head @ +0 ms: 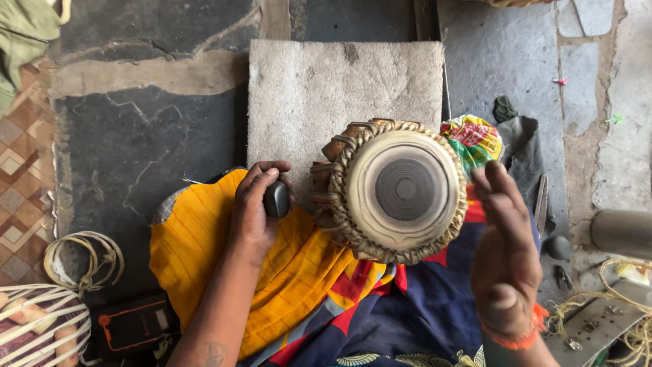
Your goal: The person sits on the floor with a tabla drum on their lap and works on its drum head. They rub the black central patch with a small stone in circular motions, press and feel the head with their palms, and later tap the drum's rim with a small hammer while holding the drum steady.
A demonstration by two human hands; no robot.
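A small drum [401, 194] with a pale skin, a dark round centre patch and braided leather lacing rests tilted on colourful cloth [299, 272] in front of me. My left hand [257, 207] is closed around a smooth dark stone [276, 199], just left of the drum's laced wall. My right hand [502, 251] is held flat and edge-on beside the drum's right rim, fingers straight, holding nothing. An orange band circles that wrist.
A grey mat [339, 88] lies on the stone floor beyond the drum. Coiled cord [85, 261] and another laced drum [37, 329] sit at lower left. A grey cylinder [621, 233], a metal plate [598, 323], string and small tools lie at right.
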